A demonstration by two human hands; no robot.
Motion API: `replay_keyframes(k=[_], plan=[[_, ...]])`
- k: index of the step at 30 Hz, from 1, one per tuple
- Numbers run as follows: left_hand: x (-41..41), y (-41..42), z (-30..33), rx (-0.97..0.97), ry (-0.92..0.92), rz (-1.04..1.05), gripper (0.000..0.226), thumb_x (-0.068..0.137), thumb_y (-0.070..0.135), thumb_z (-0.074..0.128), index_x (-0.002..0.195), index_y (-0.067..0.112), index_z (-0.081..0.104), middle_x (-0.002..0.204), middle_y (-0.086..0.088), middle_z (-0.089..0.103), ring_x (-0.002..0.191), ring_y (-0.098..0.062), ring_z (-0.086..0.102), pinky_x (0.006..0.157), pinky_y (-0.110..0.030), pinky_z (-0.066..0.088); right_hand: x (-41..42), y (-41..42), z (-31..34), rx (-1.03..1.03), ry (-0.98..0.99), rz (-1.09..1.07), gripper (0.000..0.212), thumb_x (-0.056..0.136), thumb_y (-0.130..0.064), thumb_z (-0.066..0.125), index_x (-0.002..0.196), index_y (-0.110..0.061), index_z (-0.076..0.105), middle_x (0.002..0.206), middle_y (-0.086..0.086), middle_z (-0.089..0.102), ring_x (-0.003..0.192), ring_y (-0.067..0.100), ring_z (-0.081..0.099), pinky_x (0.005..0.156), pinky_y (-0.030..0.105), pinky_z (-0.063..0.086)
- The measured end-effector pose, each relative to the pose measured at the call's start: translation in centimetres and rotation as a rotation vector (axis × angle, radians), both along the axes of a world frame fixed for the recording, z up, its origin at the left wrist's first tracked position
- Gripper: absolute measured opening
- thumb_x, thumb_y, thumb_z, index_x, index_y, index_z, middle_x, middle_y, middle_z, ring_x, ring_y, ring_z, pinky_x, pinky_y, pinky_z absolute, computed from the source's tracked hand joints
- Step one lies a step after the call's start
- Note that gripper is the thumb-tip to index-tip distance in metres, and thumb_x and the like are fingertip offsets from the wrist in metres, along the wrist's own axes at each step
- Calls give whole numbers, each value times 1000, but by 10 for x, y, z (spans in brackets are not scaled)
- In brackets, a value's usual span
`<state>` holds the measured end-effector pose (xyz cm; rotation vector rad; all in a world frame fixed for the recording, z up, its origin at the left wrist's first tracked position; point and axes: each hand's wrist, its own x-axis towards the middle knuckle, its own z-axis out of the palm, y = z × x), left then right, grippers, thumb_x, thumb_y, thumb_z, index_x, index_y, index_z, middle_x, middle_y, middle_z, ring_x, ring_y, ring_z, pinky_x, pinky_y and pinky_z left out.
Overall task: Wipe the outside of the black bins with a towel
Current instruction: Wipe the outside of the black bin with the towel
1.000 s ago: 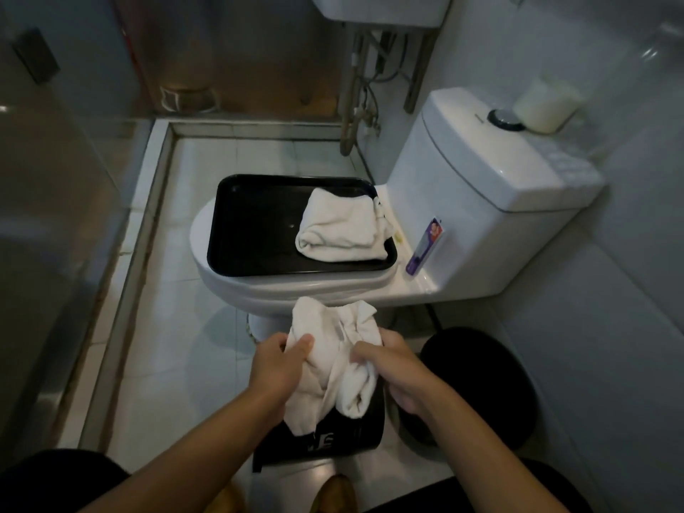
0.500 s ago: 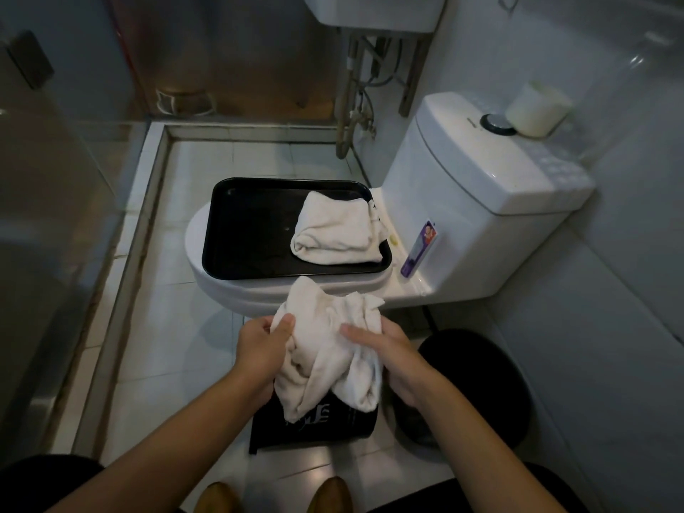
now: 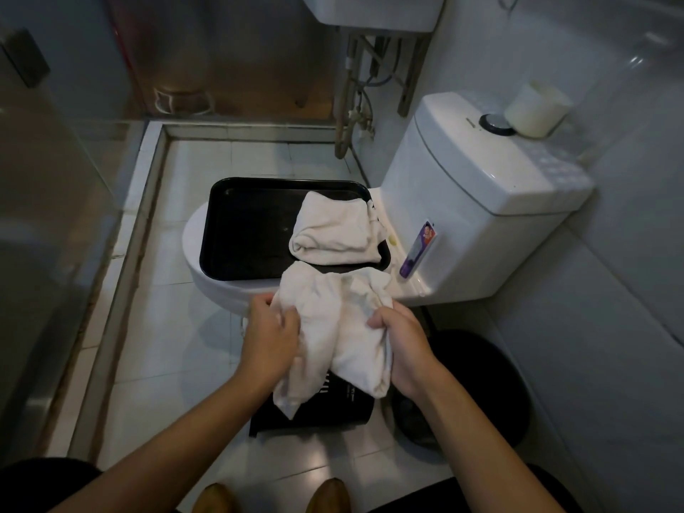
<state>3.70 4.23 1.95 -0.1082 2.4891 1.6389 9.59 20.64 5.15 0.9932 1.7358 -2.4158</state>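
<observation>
The person holds the towel (image 3: pixel 335 335) in front of the body with both hands; the left hand (image 3: pixel 270 342) pinches one edge and the right hand (image 3: pixel 405 349) closes its fingers around the other, probably to bunch it for wiping. One bin (image 3: pixel 314 411) lies under the towel, another bin (image 3: pixel 477 386) stands just to the right.

Single head view, looking forward-down, close over hands, toilet (image 3: pixel 462 216) ahead, floor below.
</observation>
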Motion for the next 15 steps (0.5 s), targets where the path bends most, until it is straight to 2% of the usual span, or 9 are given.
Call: replay_keyframes(k=[2,3,5,7,8,10,12,13,15], plan=[[5,6,-2,-121,114,23,36,95,15,52,129,6,43,123,-7,46,118,-26,45,101,-37,38,0,-4,2,-26,-3,3,32,80,8,44,99,-6,65,95,15,70,93,32,65,78,38,53],[8,7,1,-206,170,53,39,93,13,54,130,8,43,127,-9,43,122,-27,40,102,-37,34,0,-5,3,-34,-5,2,31,80,8,44,100,-6,64,97,16,69,94,32,64,79,38,53],[12,7,8,-255,291,58,32,90,8,55,120,17,52,120,-3,42,117,-25,40,97,-32,33,0,-8,4,-50,-3,1,34,79,7,44,103,-6,64,102,19,69,99,36,64,84,43,53],[17,8,15,-116,324,-2,17,93,10,52,103,23,58,108,5,47,108,-20,49,91,-30,41,-1,-12,4,-61,11,-5,40,78,8,42,108,-6,65,109,21,70,106,40,63,92,49,52],[21,8,18,-32,293,-29,12,95,18,50,100,24,59,106,8,50,104,-16,52,90,-32,44,-2,-14,4,-61,20,-7,44,77,9,42,111,-7,65,112,21,70,109,41,63,96,52,50],[27,9,24,26,257,-108,26,94,44,46,107,26,61,108,11,50,105,-9,51,90,-31,46,-3,-16,4,-68,40,-4,49,77,9,40,115,-10,65,112,21,70,109,40,64,97,54,51],[31,9,23,-47,270,-213,44,87,58,52,119,29,54,112,14,45,107,-4,45,89,-22,40,-3,-17,6,-79,63,2,50,80,9,38,115,-12,66,110,19,72,103,35,67,92,49,55],[33,9,22,-100,295,-251,47,84,57,58,120,28,50,113,14,43,106,-3,42,86,-18,36,-2,-17,6,-81,67,0,48,81,9,38,113,-13,67,108,18,72,100,33,68,90,47,55],[32,9,19,-144,388,-242,38,87,39,64,117,21,51,110,10,46,102,-6,47,79,-12,35,-2,-16,8,-78,63,-24,45,81,9,39,108,-11,68,106,18,73,96,32,68,90,47,54]])
